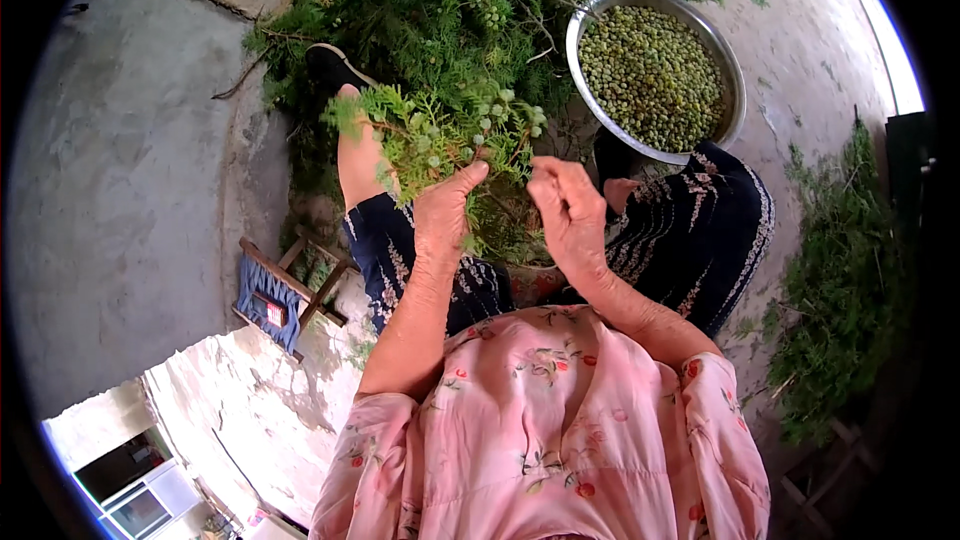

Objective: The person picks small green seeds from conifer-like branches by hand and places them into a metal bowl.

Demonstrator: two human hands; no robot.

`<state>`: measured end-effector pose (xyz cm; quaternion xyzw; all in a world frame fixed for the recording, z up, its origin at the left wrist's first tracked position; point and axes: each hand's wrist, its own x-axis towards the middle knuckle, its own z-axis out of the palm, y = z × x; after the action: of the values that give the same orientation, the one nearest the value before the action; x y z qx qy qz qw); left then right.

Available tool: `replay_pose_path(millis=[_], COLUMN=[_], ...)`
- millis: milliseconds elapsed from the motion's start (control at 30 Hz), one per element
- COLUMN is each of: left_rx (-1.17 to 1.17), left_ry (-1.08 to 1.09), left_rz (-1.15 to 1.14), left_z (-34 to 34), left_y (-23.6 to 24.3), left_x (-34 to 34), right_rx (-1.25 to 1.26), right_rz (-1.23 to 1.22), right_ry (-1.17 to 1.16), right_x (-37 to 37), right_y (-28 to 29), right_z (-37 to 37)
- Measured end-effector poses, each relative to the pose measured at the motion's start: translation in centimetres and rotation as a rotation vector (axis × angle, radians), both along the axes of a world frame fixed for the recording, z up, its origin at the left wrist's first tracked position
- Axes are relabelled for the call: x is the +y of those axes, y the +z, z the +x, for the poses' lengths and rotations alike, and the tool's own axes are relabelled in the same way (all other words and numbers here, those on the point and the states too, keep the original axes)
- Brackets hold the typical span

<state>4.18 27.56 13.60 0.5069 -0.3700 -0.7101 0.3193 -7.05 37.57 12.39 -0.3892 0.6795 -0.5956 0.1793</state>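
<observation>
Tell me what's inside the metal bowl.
The metal bowl holds a heap of small round green berries, some yellowish. They cover its bottom, so whatever lies beneath cannot be seen.

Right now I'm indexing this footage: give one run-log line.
left hand: holds leafy sprig; right hand: curled near sprig, contact unclear; metal basin: greenish berries; branches: heaped ahead

No readable text, label or number is showing. On the wooden stool [275, 270], a small red-and-white patch [272, 314] is lying against the blue seat [256, 286]; any print is appearing too small to read.
</observation>
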Motion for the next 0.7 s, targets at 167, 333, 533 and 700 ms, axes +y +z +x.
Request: replay_pose_path(millis=[167, 333, 533, 700], left_rx=[-0.203, -0.362, -0.427, -0.393], left_ry=[-0.178, -0.234, -0.237, -0.171], left_rz=[-0.096, -0.216, -0.105, -0.045], left_z=[0.1, 0.4, 0.3, 0.3], left_y=[1.2, 1.2, 2.1, 2.2], left_x=[0.6, 0.8, 0.9, 0.9], right_rx=[0.04, 0.132, 0.308, -0.339], right_rz=[-0.172, -0.101, -0.153, 0.005], right_ry=[0.041, 0.14, 0.176, 0.264], right_x=[-2.9, -4.5, -5.1, -4.4], right_y=[1.6, 1.7, 0.4, 2.9], right_z=[-0.7, -1.0, -1.6, -1.7])
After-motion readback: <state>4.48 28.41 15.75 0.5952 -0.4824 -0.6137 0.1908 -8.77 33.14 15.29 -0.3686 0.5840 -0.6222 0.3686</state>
